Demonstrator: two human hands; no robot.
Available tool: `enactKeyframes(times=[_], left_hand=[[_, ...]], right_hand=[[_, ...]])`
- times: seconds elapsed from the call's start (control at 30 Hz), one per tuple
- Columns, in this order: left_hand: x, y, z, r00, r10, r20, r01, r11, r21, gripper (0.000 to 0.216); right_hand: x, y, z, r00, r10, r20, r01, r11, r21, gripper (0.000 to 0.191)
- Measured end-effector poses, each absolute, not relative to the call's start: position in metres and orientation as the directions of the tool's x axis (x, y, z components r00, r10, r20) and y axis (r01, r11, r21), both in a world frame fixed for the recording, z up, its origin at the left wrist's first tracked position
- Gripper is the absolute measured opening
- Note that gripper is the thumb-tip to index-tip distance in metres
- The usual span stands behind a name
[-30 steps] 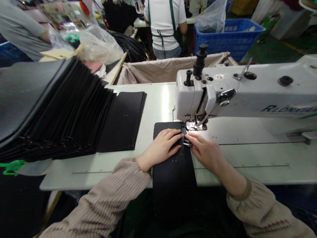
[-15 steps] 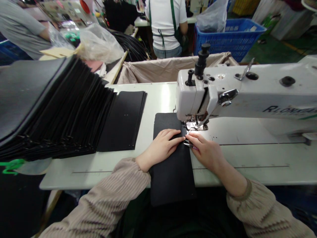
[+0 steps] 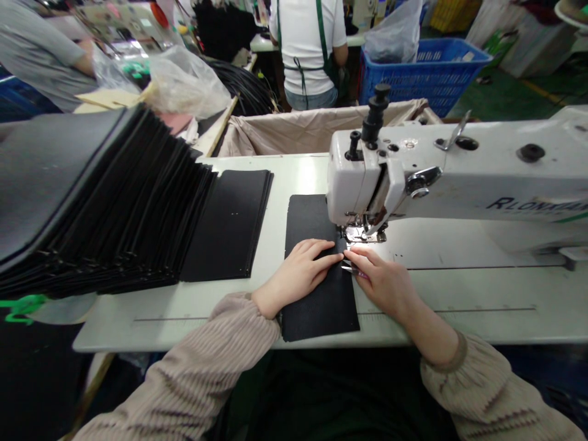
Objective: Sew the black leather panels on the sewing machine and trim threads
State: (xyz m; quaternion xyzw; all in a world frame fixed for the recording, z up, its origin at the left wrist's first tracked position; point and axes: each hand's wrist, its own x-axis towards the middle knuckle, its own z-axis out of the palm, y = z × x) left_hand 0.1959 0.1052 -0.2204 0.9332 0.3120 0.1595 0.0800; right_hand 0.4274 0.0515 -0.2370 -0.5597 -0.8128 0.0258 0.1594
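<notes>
A black, leather-like panel (image 3: pixel 316 306) lies on the sewing table, its right edge at the presser foot (image 3: pixel 365 233) of a white sewing machine (image 3: pixel 441 177). My left hand (image 3: pixel 305 266) rests flat on the panel, fingers stretched toward its right edge. Beside that edge, just in front of the presser foot, my right hand (image 3: pixel 383 278) touches the panel with its fingertips. Small metal thread snips (image 3: pixel 353 269) are tucked under the right fingers, blades pointing left and handle mostly hidden. The fingertips of both hands nearly meet.
Left of the panel lie a short stack of black panels (image 3: pixel 225 226) and a tall, leaning pile of black pieces (image 3: pixel 114 202). Behind the table is a cloth-lined bin (image 3: pixel 275 135). Farther back are a blue crate (image 3: pixel 427 73) and a person in a white shirt (image 3: pixel 307 49).
The black panel has slid away from me past the presser foot; its near end, earlier hanging over the table edge, now lies at that edge. Both hands stay nearly in place.
</notes>
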Motion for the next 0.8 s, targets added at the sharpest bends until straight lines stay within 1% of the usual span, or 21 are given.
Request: enactKeyframes(times=[0.6,0.8], left_hand=[[0.1960,0.1063,-0.2211,0.742,0.611,0.274,0.553,-0.790,0.263,0.038],[0.1962,0.1062,-0.2233,0.735,0.620,0.274,0.568,-0.784,0.250,0.039]], right_hand=[[0.4274,0.0513,-0.2385,-0.325,0.919,0.222,0.902,0.372,-0.218,0.044],[0.4279,0.0510,-0.2398,-0.319,0.920,0.228,0.909,0.365,-0.203,0.044]])
